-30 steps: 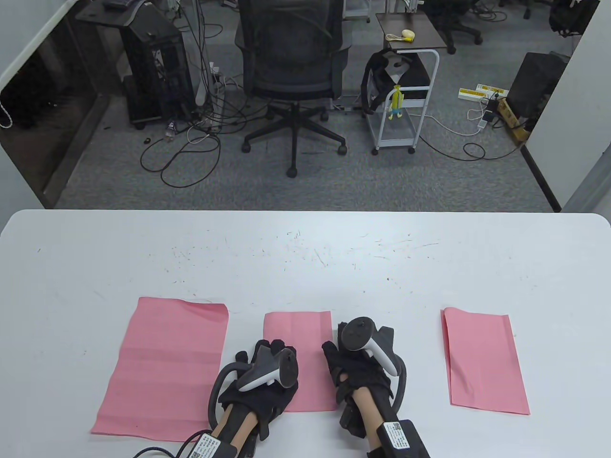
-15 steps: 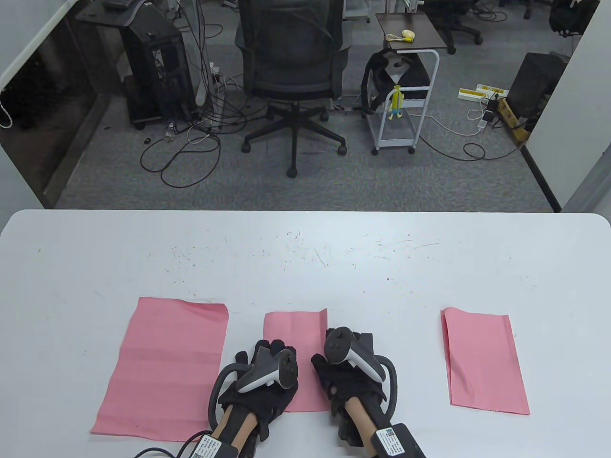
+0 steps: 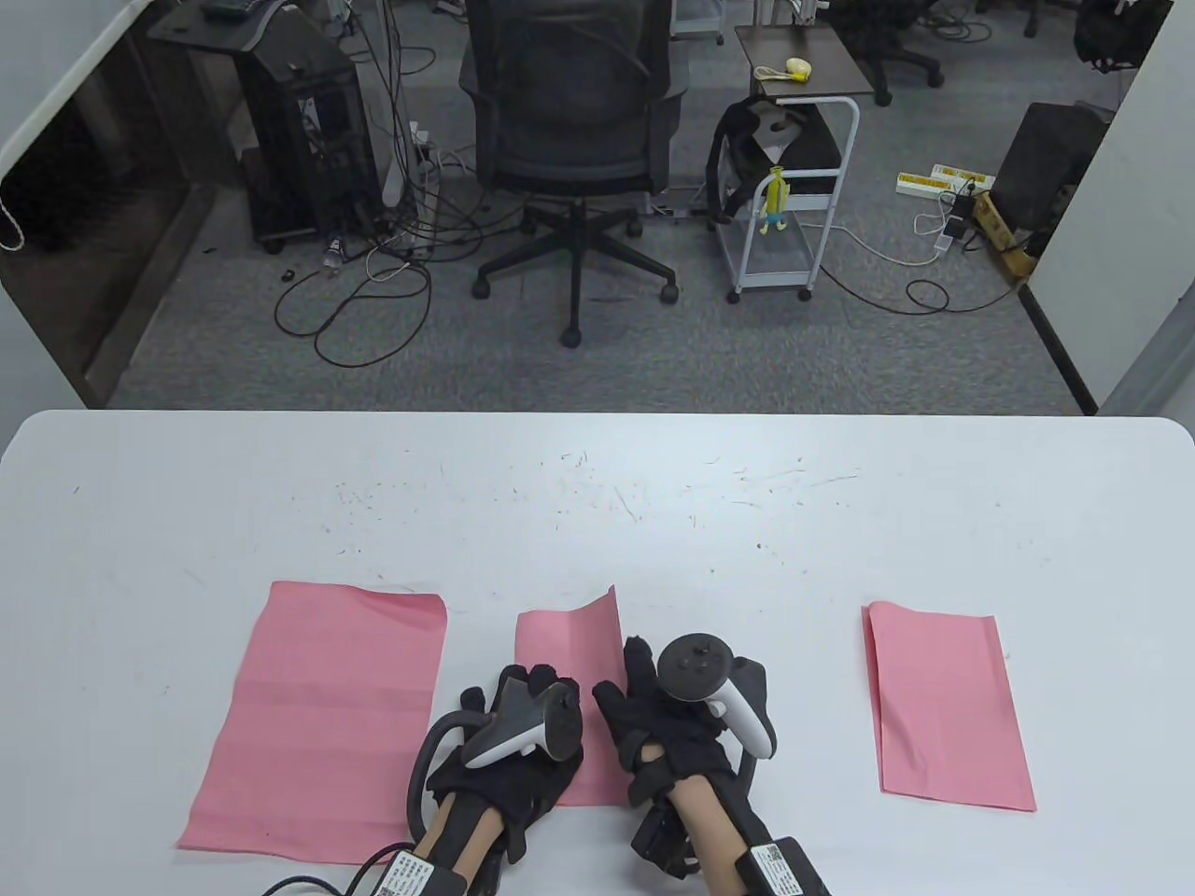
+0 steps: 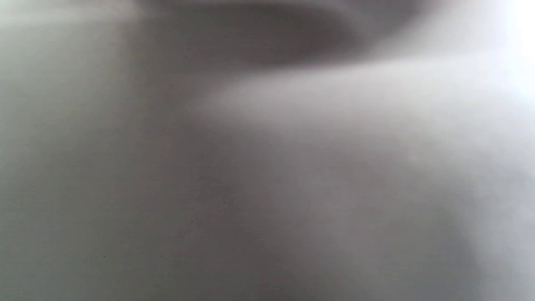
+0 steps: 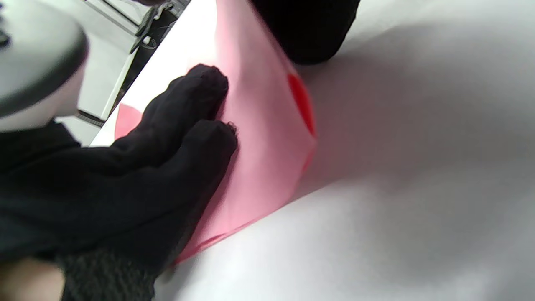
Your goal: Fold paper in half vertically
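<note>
A pink paper (image 3: 568, 644) lies at the table's near middle. Its right edge stands lifted and leans to the left. My right hand (image 3: 627, 667) grips that lifted edge; in the right wrist view one of its fingertips (image 5: 309, 29) shows behind the raised sheet (image 5: 259, 125). My left hand (image 3: 527, 679) rests flat on the paper's left part, and its fingers (image 5: 188, 125) press the sheet down in the right wrist view. The left wrist view is a grey blur and shows nothing.
A larger unfolded pink sheet (image 3: 322, 714) lies to the left. A narrow folded pink sheet (image 3: 948, 705) lies to the right. The white table (image 3: 597, 504) stretches away behind them. An office chair (image 3: 569, 140) stands beyond its far edge.
My right hand has moved left and lifted the middle paper's right edge off the table, so the sheet looks narrower. My left hand has stayed in place.
</note>
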Demonstrator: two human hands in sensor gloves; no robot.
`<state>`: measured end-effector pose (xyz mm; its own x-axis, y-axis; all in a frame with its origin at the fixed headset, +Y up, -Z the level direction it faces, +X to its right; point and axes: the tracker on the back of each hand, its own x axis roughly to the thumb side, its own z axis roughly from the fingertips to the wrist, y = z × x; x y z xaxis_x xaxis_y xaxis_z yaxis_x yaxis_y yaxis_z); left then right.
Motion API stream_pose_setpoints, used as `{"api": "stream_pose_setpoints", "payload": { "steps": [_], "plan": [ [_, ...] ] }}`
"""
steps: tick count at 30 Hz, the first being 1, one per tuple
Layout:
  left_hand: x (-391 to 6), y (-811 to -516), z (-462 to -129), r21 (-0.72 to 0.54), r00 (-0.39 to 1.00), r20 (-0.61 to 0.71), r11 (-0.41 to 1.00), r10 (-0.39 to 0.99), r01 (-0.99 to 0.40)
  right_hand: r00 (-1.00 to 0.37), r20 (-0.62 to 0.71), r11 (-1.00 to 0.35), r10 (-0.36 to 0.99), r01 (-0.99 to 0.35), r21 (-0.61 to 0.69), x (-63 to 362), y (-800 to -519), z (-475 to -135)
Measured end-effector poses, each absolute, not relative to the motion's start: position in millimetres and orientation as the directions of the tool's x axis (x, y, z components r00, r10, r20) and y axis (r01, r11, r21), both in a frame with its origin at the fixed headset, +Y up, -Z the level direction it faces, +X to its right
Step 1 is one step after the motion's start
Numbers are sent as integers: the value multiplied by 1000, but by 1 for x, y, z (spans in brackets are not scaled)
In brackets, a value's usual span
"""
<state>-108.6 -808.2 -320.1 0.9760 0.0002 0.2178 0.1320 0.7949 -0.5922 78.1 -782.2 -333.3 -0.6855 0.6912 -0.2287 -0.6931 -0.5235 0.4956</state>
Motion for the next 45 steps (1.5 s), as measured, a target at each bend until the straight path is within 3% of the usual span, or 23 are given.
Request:
{"api": "stream_pose_setpoints", "payload": {
  "steps": [7, 16, 28, 38, 41, 45],
  "plan": [
    [-109, -807, -321, -591, 976, 217, 793, -16, 144, -776, -263, -651, 573, -627, 429, 81, -788, -335],
    [-108, -801, -323, -575, 978, 207, 806, -19, 137, -768, -265, -648, 583, -636, 420, 83, -789, -335],
    [-110, -728, -316, -346, 977, 186, 938, 103, -33, -768, -259, -646, 585, -635, 424, 83, -789, -335],
    [-113, -721, -315, -328, 977, 181, 943, 116, -52, -754, -264, -628, 602, -651, 426, 85, -789, -335],
    [-112, -719, -314, -321, 976, 188, 946, 110, -45, -736, -266, -611, 623, -670, 422, 92, -782, -336],
    [-118, -711, -312, -298, 972, 188, 951, 142, -81, -680, -233, -613, 695, -730, 302, 124, -745, -335]
  ]
}}
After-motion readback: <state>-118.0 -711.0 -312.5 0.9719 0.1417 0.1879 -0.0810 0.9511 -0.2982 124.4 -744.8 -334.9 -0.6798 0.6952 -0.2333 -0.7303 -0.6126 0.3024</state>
